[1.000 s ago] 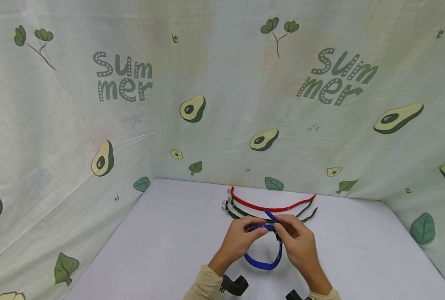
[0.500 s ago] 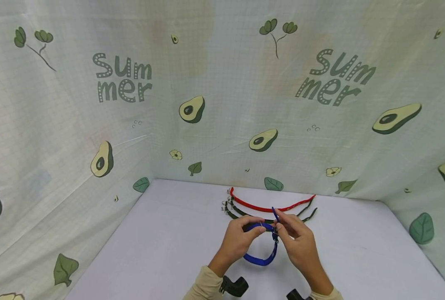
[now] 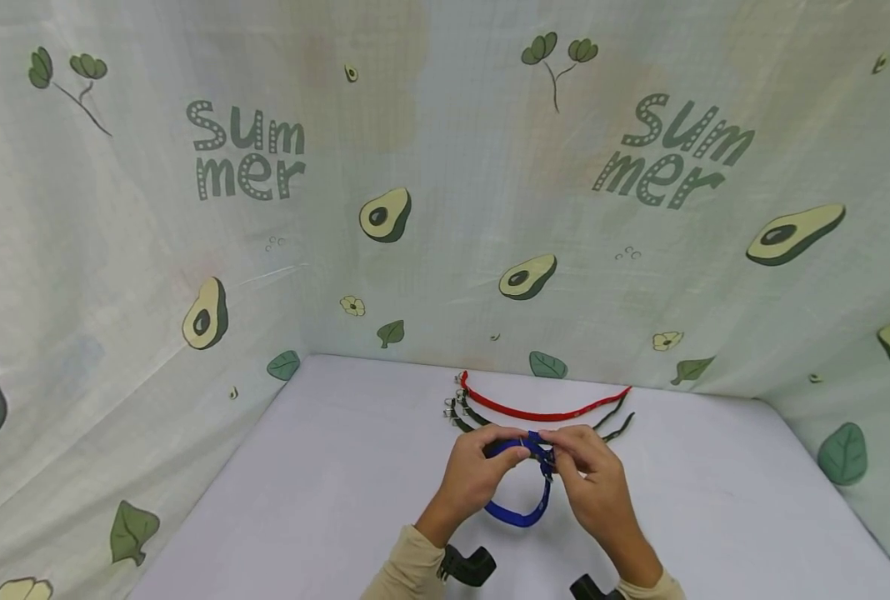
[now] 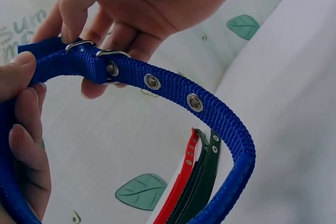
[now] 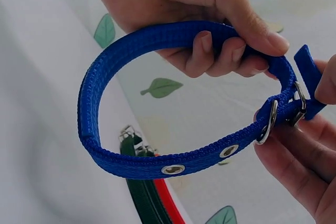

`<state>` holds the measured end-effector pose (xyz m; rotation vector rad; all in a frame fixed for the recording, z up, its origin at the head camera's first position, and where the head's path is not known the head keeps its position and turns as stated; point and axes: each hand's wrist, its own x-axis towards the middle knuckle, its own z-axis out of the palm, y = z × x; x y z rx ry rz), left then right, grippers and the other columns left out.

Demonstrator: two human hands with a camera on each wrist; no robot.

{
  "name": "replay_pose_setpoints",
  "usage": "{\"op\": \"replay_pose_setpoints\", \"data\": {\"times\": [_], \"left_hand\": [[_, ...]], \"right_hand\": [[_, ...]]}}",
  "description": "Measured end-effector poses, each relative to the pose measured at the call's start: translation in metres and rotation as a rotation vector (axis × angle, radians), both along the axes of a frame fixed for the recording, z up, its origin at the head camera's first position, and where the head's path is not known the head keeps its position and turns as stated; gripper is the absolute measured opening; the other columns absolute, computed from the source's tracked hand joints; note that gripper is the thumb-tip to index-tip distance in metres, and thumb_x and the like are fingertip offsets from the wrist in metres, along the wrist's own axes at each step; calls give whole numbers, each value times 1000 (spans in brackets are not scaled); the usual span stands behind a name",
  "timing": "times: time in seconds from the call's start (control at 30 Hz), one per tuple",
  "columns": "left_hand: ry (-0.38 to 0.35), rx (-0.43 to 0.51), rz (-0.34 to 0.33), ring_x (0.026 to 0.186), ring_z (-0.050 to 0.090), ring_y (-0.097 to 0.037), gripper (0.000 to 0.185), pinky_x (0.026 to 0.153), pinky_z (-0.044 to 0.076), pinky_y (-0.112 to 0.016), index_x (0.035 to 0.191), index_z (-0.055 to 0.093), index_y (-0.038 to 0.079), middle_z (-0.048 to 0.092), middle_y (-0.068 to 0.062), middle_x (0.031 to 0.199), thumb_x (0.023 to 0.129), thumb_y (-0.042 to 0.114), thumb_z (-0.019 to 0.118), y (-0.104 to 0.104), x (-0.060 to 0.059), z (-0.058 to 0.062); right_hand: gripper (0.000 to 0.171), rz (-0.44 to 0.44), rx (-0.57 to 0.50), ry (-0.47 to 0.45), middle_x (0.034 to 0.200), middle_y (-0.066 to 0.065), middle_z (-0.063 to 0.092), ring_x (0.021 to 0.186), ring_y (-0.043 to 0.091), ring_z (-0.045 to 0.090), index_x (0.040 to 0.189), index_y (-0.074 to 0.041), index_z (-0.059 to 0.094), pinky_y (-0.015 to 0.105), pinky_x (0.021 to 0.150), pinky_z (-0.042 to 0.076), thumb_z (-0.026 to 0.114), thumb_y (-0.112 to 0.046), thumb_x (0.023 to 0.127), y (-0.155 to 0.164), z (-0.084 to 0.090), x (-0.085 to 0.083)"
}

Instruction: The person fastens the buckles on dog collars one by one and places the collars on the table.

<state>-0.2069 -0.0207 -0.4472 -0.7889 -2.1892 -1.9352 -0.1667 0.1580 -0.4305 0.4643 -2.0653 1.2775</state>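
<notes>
Left hand (image 3: 482, 475): is gripping the blue collar (image 5: 157, 103) near its buckle (image 5: 283, 111).
Right hand (image 3: 595, 479): is pinching the strap end at the buckle.
Progress: collar is forming a loop; strap end seems not yet tucked.
Waiting: red collar (image 3: 535, 412) and dark ones are lying unbuckled on the table (image 3: 325, 467).

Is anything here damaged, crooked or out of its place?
Nothing stands out. Both hands hold the blue collar looped at its buckle; its webbing and eyelets look intact. The red collar and dark collars lie in a neat row behind.
</notes>
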Motion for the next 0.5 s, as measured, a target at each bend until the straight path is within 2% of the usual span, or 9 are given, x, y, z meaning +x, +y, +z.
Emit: {"op": "replay_pose_setpoints", "data": {"times": [0.07, 0.2, 0.5], "left_hand": [[6, -5, 6, 93, 67, -11, 25, 79, 57, -26, 115, 73, 10, 71, 0, 107, 94, 23, 72, 0, 0, 1], [0, -3, -1, 95, 67, -11, 25, 80, 56, -26, 116, 73, 9, 70, 0, 107, 94, 21, 72, 0, 0, 0], [15, -35, 12, 98, 64, -11, 26, 82, 55, -26, 118, 73, 12, 68, 2, 109, 96, 26, 70, -1, -1, -1]], "right_hand": [[34, -1, 23, 16, 98, 4, 62, 81, 17, 58, 103, -4, 77, 13, 68, 50, 58, 21, 88, 0, 0, -1], [39, -14, 100, 26, 103, -3, 61, 84, 13, 55, 105, -12, 78, 12, 69, 48, 61, 18, 88, 7, -15, -9], [42, -41, 220, 71, 105, -4, 58, 84, 8, 57, 108, -13, 77, 11, 71, 49, 64, 19, 85, 4, -18, -11]]}}
